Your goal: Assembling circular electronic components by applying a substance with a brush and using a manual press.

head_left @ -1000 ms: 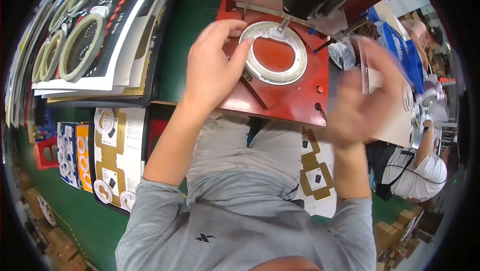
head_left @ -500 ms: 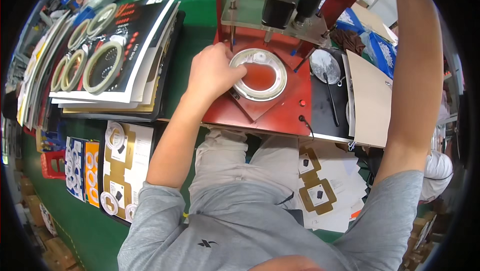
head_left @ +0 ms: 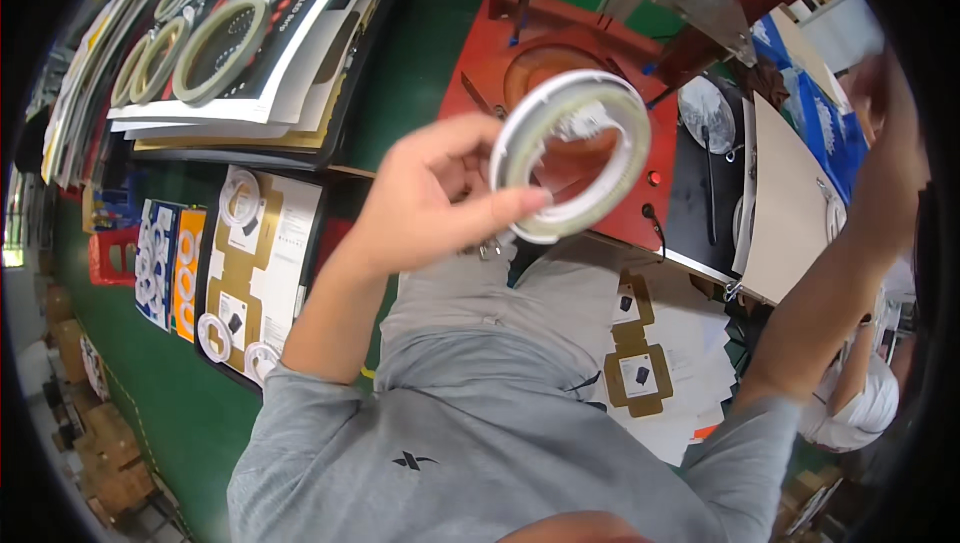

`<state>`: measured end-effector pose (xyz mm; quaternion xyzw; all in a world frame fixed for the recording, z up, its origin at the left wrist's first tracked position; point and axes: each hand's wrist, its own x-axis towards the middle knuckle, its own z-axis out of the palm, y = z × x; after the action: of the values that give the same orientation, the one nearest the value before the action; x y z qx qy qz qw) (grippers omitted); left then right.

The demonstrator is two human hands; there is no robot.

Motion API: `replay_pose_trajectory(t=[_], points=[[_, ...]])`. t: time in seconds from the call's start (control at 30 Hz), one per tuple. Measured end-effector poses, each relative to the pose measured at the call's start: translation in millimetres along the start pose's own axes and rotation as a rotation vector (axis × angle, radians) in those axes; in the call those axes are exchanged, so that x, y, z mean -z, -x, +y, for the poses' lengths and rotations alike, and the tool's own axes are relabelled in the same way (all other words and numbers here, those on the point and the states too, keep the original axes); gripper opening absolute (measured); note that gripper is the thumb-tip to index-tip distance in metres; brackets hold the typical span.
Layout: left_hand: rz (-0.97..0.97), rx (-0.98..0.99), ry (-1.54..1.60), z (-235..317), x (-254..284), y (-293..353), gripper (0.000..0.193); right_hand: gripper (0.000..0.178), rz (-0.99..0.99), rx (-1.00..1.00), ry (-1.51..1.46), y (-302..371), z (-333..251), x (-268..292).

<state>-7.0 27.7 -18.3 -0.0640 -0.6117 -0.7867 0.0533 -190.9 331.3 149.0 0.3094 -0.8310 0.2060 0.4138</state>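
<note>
The left hand (head_left: 435,193) pinches a tilted, glossy white ring (head_left: 597,201), some fingers hidden — far rightward, the right hand (head_left: 882,103) blurs, its grip unclear.

Black sheet (head_left: 280,68), upper left: white lettering down its right side, red dots beside it. White card (head_left: 278,261), lower left: small dark print near its right edge, too fine to make out. Brown box blank (head_left: 610,345), lower right: white label (head_left: 632,375) with a dark picture, tiny print illegible. Grey shirt (head_left: 480,443): dark angular emblem (head_left: 414,461) on chest.
</note>
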Motion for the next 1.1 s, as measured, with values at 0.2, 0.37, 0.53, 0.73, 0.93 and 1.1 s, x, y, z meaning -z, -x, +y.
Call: replay_pose_trajectory(t=[0.2,0.37,0.53,0.73,0.93,1.1], points=[[-0.116,-0.115,0.055,-29,-21,13,0.044,0.06,-0.671,-0.47,-0.805,175,-48,-13],[-0.256,0.118,0.094,-45,-67,3,0.049,0.042,-0.319,-0.948,-1.26,231,-54,1],[-0.335,0.177,0.0,-52,-73,-4,0.033,0.04,0.044,-1.29,-1.186,221,19,28],[-0.329,0.272,0.284,-57,-72,3,0.038,0.032,0.261,-1.449,-1.061,242,171,47],[-0.27,0.346,0.571,-44,-71,5,0.045,0.038,0.147,-1.618,-1.068,266,311,53],[-0.274,0.36,0.767,-33,-62,3,0.061,0.052,0.124,-1.632,-0.998,242,307,41]])
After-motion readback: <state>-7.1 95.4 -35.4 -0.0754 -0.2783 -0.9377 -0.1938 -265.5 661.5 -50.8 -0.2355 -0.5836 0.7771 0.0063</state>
